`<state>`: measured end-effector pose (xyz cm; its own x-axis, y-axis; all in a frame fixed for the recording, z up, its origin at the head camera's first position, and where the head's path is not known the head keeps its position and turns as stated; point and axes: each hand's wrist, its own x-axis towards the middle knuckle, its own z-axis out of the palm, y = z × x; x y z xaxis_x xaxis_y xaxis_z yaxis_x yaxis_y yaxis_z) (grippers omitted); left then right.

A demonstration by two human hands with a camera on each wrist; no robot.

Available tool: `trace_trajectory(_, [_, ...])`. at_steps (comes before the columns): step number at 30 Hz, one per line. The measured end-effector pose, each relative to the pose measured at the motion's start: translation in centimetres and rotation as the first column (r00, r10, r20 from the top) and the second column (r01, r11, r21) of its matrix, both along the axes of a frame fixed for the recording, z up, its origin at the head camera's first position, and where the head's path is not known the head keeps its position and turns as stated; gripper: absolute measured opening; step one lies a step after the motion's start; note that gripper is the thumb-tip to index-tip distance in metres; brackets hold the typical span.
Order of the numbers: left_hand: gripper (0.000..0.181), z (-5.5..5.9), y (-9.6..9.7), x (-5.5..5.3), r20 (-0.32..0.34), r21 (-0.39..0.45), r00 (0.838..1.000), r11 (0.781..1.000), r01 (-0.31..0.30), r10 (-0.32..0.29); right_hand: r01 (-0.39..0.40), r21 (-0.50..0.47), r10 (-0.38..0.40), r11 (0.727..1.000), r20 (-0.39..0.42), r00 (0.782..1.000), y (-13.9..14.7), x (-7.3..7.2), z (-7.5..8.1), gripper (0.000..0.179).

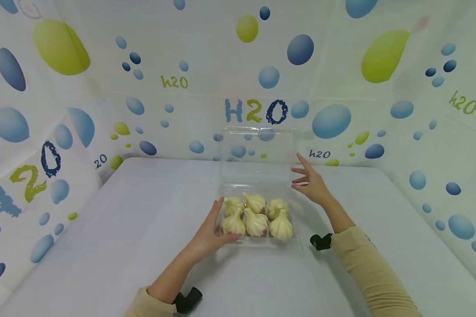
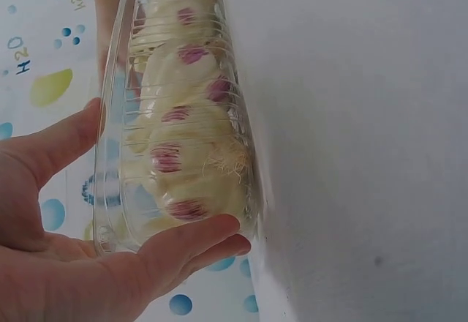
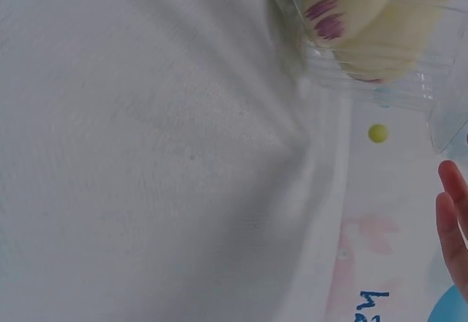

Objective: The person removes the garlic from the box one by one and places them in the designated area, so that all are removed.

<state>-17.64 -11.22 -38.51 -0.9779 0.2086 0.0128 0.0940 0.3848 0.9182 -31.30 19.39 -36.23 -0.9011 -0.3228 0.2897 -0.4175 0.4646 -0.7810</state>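
A clear plastic clamshell container (image 1: 258, 243) sits on the table with its transparent lid (image 1: 258, 152) raised at the back. Inside lie several pale garlic bulbs (image 1: 257, 223) in two rows, showing purple patches in the left wrist view. My left hand (image 1: 208, 235) holds the container's near left corner, thumb at the front rim and fingers along the left side; the left wrist view shows this hand (image 2: 88, 263) around the corner. To the right of the lid, my right hand (image 1: 312, 184) is raised with spread fingers, holding nothing. Its fingertips (image 3: 447, 172) appear near the plastic edge.
A white-covered table (image 1: 150, 211) extends around the container. Behind it stands a white backdrop (image 1: 206, 39) printed with blue and green drops and H2O lettering. Black wrist mounts (image 1: 321, 242) stick out near both sleeves.
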Motion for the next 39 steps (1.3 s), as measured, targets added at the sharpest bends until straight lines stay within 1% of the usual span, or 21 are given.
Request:
trace_trajectory(3, [0.101, 0.1, 0.0, 0.1, 0.016, 0.013, 1.0, 1.0, 0.001, -0.001, -0.001, -0.026, 0.001, 1.0, 0.035, 0.999, -0.2, 0.6, 0.4, 0.092])
trace_trajectory(6, [0.102, 0.2, -0.1, 0.2, 0.021, 0.021, 1.0, 1.0, -0.002, 0.001, -0.002, -0.027, 0.003, 1.0, 0.04, 0.999, -0.7, 1.4, 1.1, 0.091])
trace_trajectory(9, [0.102, 0.2, -0.1, 0.3, 0.013, 0.021, 1.0, 1.0, 0.0, 0.0, 0.002, 0.005, -0.002, 1.0, 0.005, 1.0, -0.5, 0.9, 0.5, 0.093])
trace_trajectory(13, [0.102, 0.1, -0.1, 0.2, 0.011, 0.032, 1.0, 0.999, 0.009, -0.009, 0.031, 0.05, -0.03, 0.998, -0.022, 0.999, 0.1, -0.3, -1.1, 0.094])
trace_trajectory(16, [0.101, 0.1, -0.1, 0.2, 0.013, 0.039, 1.0, 0.999, 0.013, -0.013, 0.054, 0.077, -0.053, 0.996, -0.012, 0.999, 0.1, -0.4, -1.3, 0.091])
trace_trajectory(21, [0.101, 0.1, 0.0, 0.3, 0.011, 0.051, 1.0, 0.999, 0.014, -0.014, 0.045, 0.097, -0.045, 0.994, 0.0, 0.999, 0.2, -0.4, -1.6, 0.086])
trace_trajectory(26, [0.101, 0.1, 0.0, 0.3, 0.006, 0.058, 1.0, 0.998, 0.014, -0.015, 0.024, 0.139, -0.02, 0.99, -0.029, 0.999, 0.2, -0.5, -1.8, 0.081])
trace_trajectory(31, [0.101, 0.2, 0.0, 0.3, 0.0, 0.055, 1.0, 0.998, 0.015, -0.015, 0.023, 0.181, -0.015, 0.983, -0.048, 0.999, 0.3, -0.8, -2.2, 0.077])
trace_trajectory(39, [0.1, 0.4, 0.0, 0.5, 0.005, 0.035, 1.0, 0.999, 0.013, -0.013, 0.013, 0.189, -0.012, 0.982, -0.011, 1.0, 0.3, -0.7, -2.6, 0.076])
